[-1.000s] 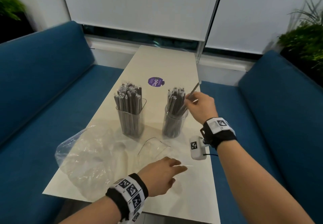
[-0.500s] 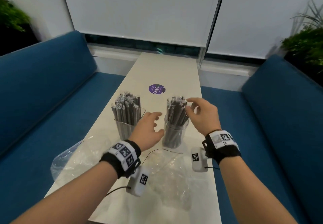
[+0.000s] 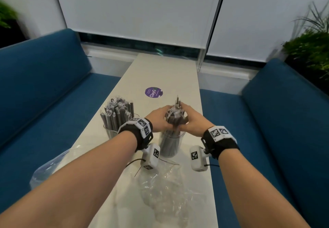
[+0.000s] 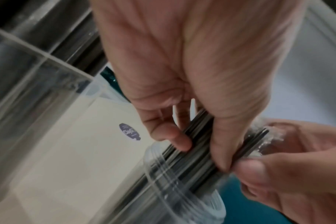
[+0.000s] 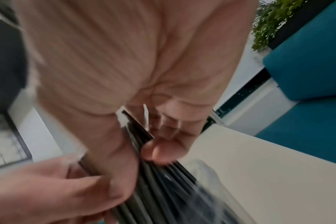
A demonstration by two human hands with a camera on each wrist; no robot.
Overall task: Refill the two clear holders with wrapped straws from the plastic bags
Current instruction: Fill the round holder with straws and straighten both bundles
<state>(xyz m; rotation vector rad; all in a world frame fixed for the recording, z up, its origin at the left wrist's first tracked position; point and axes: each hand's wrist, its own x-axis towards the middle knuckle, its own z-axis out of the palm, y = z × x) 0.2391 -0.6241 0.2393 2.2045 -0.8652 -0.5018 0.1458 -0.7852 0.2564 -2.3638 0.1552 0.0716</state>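
Note:
Two clear holders stand on the white table (image 3: pixel 165 74). The left holder (image 3: pixel 111 132) is packed with dark wrapped straws (image 3: pixel 118 114). Dark wrapped straws (image 3: pixel 175 116) also stand bunched in the round right holder (image 3: pixel 171 145). My left hand (image 3: pixel 161 118) and right hand (image 3: pixel 191 121) wrap around this bunch from both sides above the rim. In the left wrist view the left hand's fingers (image 4: pixel 175 136) curl round the straws (image 4: pixel 199 153) over the holder's rim (image 4: pixel 163 169). In the right wrist view the right hand's fingers (image 5: pixel 159 151) grip the straws (image 5: pixel 153 181).
Crumpled clear plastic bags (image 3: pixel 165 190) lie on the near table, another (image 3: pixel 44 172) at its left edge. A purple round sticker (image 3: pixel 153 92) sits behind the holders. Blue sofas (image 3: pixel 42 89) flank the table, with plants (image 3: pixel 309 50) at the right.
The right hand put a single straw into the right holder. The left hand came up from the bag, and both hands closed round the straw bunch in the right holder.

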